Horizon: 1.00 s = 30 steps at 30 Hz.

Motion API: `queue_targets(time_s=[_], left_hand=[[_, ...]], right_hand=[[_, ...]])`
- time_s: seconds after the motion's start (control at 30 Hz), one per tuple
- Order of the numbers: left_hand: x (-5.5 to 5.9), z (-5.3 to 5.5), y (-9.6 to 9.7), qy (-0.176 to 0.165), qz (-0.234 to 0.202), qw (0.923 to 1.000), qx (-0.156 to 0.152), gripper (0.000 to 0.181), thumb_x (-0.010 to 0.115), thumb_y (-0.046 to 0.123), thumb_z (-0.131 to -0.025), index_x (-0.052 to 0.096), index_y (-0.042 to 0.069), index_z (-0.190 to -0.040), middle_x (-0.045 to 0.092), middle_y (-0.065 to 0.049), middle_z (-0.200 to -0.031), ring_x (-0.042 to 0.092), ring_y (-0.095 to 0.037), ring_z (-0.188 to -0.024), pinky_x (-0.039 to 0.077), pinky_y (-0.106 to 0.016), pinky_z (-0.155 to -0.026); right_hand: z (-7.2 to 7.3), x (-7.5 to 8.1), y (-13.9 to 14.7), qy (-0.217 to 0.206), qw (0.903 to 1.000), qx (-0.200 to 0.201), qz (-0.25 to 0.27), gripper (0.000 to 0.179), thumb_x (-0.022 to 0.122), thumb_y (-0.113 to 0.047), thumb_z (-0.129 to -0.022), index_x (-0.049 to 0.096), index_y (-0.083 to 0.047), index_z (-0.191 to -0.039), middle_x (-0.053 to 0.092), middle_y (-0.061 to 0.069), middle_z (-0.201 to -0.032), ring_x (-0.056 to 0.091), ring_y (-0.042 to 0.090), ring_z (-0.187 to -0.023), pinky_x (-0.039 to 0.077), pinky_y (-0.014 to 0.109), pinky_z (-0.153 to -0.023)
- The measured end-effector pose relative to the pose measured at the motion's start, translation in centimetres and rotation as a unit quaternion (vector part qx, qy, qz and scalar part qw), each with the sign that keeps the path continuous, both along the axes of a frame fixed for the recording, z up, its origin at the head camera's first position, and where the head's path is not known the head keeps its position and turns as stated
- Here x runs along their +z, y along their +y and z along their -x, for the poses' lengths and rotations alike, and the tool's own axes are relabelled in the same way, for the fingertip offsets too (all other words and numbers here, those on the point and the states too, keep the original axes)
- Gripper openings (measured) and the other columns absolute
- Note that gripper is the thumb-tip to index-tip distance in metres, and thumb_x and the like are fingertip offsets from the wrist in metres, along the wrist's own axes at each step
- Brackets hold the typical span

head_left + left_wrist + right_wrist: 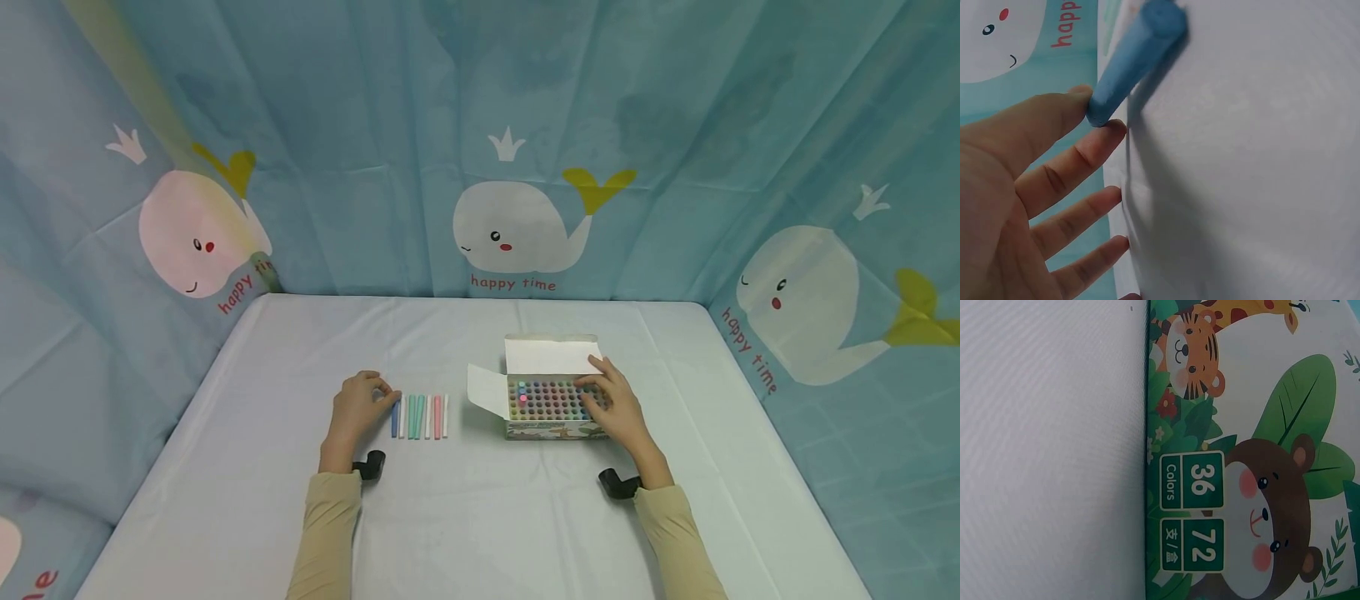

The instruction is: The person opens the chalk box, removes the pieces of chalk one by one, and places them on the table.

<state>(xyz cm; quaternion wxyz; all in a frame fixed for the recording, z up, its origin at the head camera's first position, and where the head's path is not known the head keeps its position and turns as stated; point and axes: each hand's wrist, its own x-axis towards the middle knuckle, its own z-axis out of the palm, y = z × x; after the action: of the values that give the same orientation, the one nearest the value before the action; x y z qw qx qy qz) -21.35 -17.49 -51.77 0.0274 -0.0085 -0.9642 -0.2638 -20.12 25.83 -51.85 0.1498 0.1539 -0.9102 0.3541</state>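
My left hand [356,412] pinches the far end of a blue chalk stick [1138,59] between thumb and index finger, the other fingers spread. That stick stands at the left end of a row of chalk sticks [418,417] in white, green and pink. To the right is a lidded chalk box [555,431], flaps raised, filled with many coloured chalk ends. Over the box's right side is my right hand [617,408], thumb and index finger apart above the chalk. The right wrist view shows only the box's printed front [1266,487], not the fingers.
A white cloth covers the table [465,517]. The box's side flap [487,390] sticks out leftward, towards the chalk row, and its lid [551,356] stands up at the back. A blue curtain with whales [517,229] hangs behind and at both sides.
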Motion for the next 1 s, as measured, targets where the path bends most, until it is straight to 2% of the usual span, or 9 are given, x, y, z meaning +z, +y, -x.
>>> queue_targets(time_s=[0.33, 0.67, 0.87, 1.0], left_hand=[[-0.41, -0.13, 0.0, 0.021, 0.012, 0.9997, -0.005, 0.026, 0.067, 0.033, -0.084, 0.068, 0.007, -0.083, 0.049, -0.023, -0.129, 0.04, -0.049, -0.12, 0.036, -0.065, -0.092], [-0.27, -0.13, -0.02, 0.011, 0.008, 0.9999, -0.009, 0.025, 0.065, 0.034, -0.086, 0.066, 0.009, -0.082, 0.045, -0.022, -0.133, 0.036, -0.048, -0.123, 0.031, -0.066, -0.096], [-0.04, -0.1, 0.2, 0.009, -0.009, 0.9999, -0.003, 0.026, 0.064, 0.034, -0.086, 0.065, 0.008, -0.089, 0.047, -0.023, -0.132, 0.038, -0.048, -0.122, 0.034, -0.064, -0.094], [0.4, -0.02, 0.62, 0.024, -0.022, 0.9995, -0.005, 0.026, 0.064, 0.032, -0.087, 0.066, 0.007, -0.094, 0.047, -0.023, -0.132, 0.041, -0.048, -0.121, 0.037, -0.063, -0.093]], right_hand=[[0.03, -0.06, 0.01, 0.005, 1.0, 0.003, -0.004, 0.014, 0.064, -0.013, -0.086, 0.066, -0.015, -0.099, 0.04, 0.013, -0.143, 0.023, 0.04, -0.137, 0.032, 0.065, -0.096], [-0.04, 0.02, -0.04, 0.005, 1.0, 0.004, -0.002, 0.014, 0.064, -0.013, -0.086, 0.066, -0.014, -0.099, 0.04, 0.014, -0.143, 0.023, 0.041, -0.136, 0.031, 0.065, -0.098], [-0.05, -0.05, -0.02, -0.01, 0.9999, -0.005, -0.007, 0.014, 0.064, -0.014, -0.085, 0.067, -0.016, -0.099, 0.039, 0.011, -0.144, 0.024, 0.041, -0.136, 0.031, 0.065, -0.098], [-0.09, 0.05, -0.02, -0.015, 0.9998, -0.007, -0.007, 0.015, 0.064, -0.014, -0.085, 0.066, -0.017, -0.1, 0.039, 0.011, -0.144, 0.023, 0.039, -0.137, 0.031, 0.065, -0.098]])
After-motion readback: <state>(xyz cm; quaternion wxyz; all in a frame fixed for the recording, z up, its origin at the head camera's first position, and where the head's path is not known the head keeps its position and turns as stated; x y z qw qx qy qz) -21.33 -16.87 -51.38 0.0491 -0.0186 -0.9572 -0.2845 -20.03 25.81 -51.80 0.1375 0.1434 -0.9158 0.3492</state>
